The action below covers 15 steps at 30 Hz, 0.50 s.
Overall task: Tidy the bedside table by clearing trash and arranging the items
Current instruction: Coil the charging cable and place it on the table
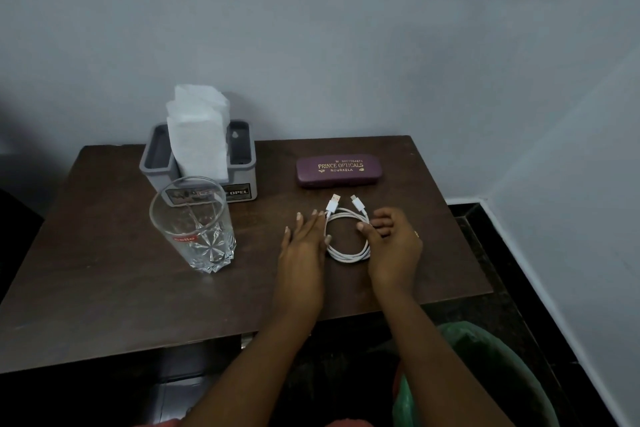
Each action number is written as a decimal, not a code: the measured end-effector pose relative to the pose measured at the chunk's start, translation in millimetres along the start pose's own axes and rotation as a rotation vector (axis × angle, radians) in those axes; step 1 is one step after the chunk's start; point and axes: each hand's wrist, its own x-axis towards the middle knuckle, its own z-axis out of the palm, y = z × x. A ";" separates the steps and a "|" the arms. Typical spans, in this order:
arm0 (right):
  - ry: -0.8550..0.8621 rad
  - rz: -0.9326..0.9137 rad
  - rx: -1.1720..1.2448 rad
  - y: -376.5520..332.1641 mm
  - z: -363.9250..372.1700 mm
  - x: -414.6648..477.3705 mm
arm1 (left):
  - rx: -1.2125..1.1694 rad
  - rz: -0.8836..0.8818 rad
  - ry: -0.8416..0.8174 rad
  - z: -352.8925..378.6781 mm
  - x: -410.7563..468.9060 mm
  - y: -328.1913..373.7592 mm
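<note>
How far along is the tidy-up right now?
Done: no trash visible on the table; glass, tissue holder and case sit apart. In hand: coiled cable, right hand pinching it, left hand flat against it. Left: probably only letting the cable go.

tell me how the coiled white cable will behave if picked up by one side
Probably floppy: the white cable lies in loose loops with no tie visible, so the coil would likely sag and unwind. It looks thin, so likely light. Its two plug ends stick out free and may dangle.
</note>
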 end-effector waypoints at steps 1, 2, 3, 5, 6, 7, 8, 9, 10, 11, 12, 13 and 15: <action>-0.003 -0.001 0.003 -0.1 1.4 1.1 | 0.002 -0.003 0.004 0.2 1.2 -0.3; -0.004 -0.002 0.004 0.0 2.6 2.2 | 0.007 -0.006 0.006 0.3 2.4 -0.4; -0.005 -0.004 0.005 0.0 4.0 3.3 | 0.011 -0.009 0.009 0.4 3.6 -0.6; -0.004 -0.009 0.009 0.1 6.5 5.0 | 0.015 -0.007 0.019 1.3 5.6 -1.5; -0.002 -0.011 0.013 0.3 7.6 5.8 | 0.016 -0.005 0.028 1.8 6.5 -2.1; 0.000 -0.013 0.019 0.6 8.6 6.4 | 0.014 -0.006 0.040 2.4 7.1 -2.5; 0.000 -0.016 0.021 1.0 9.3 6.9 | 0.013 -0.011 0.048 3.1 7.9 -3.2; -0.001 -0.021 0.015 1.2 9.7 6.9 | 0.017 -0.012 0.054 4.0 8.5 -3.7; -0.003 -0.025 0.007 1.3 9.7 6.6 | 0.022 -0.014 0.053 4.5 8.9 -4.0; -0.004 -0.028 0.004 1.1 9.7 6.1 | 0.021 -0.014 0.050 4.4 8.7 -4.1; -0.006 -0.029 0.005 0.5 9.3 5.4 | 0.009 -0.012 0.044 3.1 8.0 -3.2; -0.009 -0.030 0.003 -0.3 8.5 4.9 | -0.014 -0.008 0.038 0.6 7.1 -1.8; -0.023 -0.031 -0.016 -3.1 6.0 2.8 | -0.078 -0.013 0.017 -8.4 2.3 1.4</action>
